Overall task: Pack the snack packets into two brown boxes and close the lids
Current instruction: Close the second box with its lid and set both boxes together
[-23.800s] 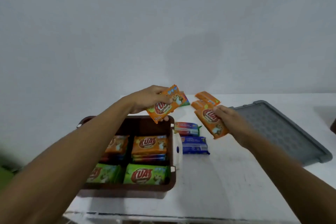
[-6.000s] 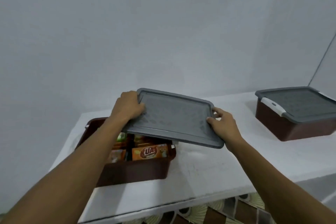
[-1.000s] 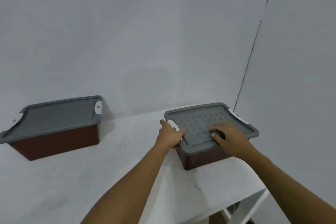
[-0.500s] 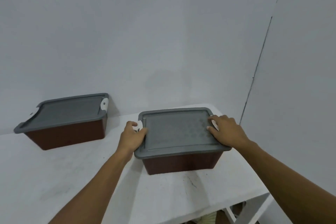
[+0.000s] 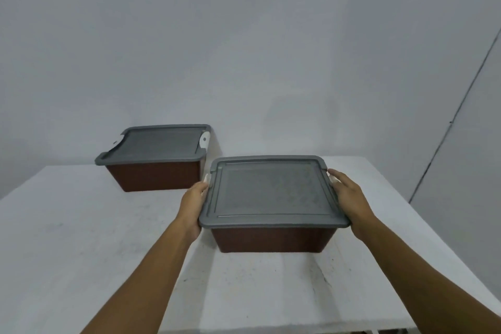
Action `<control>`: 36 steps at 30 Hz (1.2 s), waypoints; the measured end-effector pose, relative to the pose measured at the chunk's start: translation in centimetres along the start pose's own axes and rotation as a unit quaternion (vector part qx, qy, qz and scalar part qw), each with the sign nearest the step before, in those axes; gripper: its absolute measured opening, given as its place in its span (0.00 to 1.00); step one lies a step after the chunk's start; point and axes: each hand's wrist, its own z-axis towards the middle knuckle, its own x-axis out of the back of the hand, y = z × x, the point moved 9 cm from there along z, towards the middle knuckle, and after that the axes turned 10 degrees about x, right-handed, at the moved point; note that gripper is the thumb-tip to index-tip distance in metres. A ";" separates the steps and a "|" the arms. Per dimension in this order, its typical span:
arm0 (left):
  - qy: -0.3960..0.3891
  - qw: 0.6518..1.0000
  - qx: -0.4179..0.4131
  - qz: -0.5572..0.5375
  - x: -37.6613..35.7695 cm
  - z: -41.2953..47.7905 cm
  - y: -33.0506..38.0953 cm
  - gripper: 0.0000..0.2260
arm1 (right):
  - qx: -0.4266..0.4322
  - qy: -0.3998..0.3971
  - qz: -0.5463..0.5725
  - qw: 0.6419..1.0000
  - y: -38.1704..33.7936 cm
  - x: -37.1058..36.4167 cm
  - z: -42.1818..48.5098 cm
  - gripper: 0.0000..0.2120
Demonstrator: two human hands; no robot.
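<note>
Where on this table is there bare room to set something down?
Bare: the front-left of the white table, bordered by the far grey-lidded brown plastic box and the left forearm; also the strip before the near grey-lidded brown box, between the forearms. Crowded: the gap between the boxes, where the left hand sits.
</note>
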 end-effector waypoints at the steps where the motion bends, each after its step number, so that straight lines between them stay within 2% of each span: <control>1: -0.001 1.000 0.008 -0.007 0.0 0.0 -0.3 0.12 | -0.006 0.004 0.022 1.000 0.1 0.0 -0.1 0.15; 4: -0.014 0.999 -0.034 0.011 -0.5 -0.3 0.6 0.10 | -0.011 0.008 0.055 0.998 0.1 -0.1 -0.4 0.15; 7: -0.023 0.985 -0.100 0.141 -1.5 -1.0 2.4 0.13 | 0.003 0.002 0.028 1.000 -0.2 -0.2 -0.3 0.17; 12: 0.038 0.919 -0.158 0.360 -1.6 -0.7 3.8 0.25 | 0.002 -0.020 -0.042 0.999 0.1 -0.2 -0.2 0.29; 15: 0.071 0.862 -0.194 0.464 -1.7 -0.5 4.3 0.28 | 0.025 -0.029 -0.062 0.997 -0.5 -0.4 -0.1 0.25; 16: 0.074 0.854 -0.198 0.475 -1.9 -0.5 4.3 0.28 | 0.027 -0.031 -0.066 0.997 -0.6 -0.5 -0.1 0.23; 19: 0.101 0.883 -0.185 0.419 -1.9 -1.2 4.7 0.27 | -0.012 -0.012 -0.037 0.999 -0.8 0.0 0.3 0.22; 22: 0.152 0.961 -0.104 0.206 -0.5 -1.1 6.1 0.30 | -0.081 0.027 0.102 0.991 -2.2 0.9 1.4 0.22; 24: 0.110 0.990 -0.036 0.078 -0.7 -0.4 6.6 0.33 | -0.103 0.034 0.133 0.985 -3.5 1.4 2.1 0.23; 25: 0.091 0.994 -0.021 0.058 -0.9 -0.1 7.1 0.34 | -0.109 0.034 0.130 0.985 -3.9 1.5 2.4 0.24; 28: 0.092 0.993 -0.032 0.062 -0.9 0.1 8.6 0.34 | -0.124 0.023 0.111 0.986 -4.3 1.3 2.4 0.24; 31: 0.120 0.985 -0.052 0.111 -0.2 -0.4 8.3 0.33 | -0.123 0.002 0.099 0.988 -3.4 0.4 1.4 0.19; 34: 0.099 0.974 -0.073 0.188 0.3 -0.5 5.1 0.27 | -0.101 -0.006 -0.028 0.994 -0.7 0.0 -0.1 0.28; 36: 0.055 0.985 -0.031 0.164 0.4 0.0 1.9 0.21 | -0.097 -0.001 -0.034 0.995 0.8 -0.1 -1.0 0.30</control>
